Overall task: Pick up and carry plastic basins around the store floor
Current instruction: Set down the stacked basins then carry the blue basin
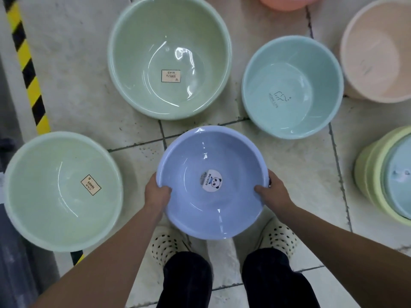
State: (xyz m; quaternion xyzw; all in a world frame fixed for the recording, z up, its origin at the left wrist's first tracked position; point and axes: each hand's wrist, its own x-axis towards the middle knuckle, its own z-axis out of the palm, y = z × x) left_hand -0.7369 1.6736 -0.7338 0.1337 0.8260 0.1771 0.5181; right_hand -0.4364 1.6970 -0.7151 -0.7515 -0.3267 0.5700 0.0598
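Observation:
A blue-violet plastic basin [193, 156] with a round panda sticker in its bottom is held in front of me, above my feet. My left hand [156, 194] grips its left rim, thumb inside the bowl. My right hand [272, 193] grips the right rim the same way. On the tiled floor lie a large pale green basin [169, 41] ahead, a second pale green basin [62, 207] at my left, and a teal basin [311, 116] ahead on the right.
A beige basin [378, 52] sits far right, a pink basin [287, 2] at the top edge, and a stack of yellow-green basins [375, 174] on the right. Yellow-black hazard tape [26, 67] runs along the left, beside a grey ledge.

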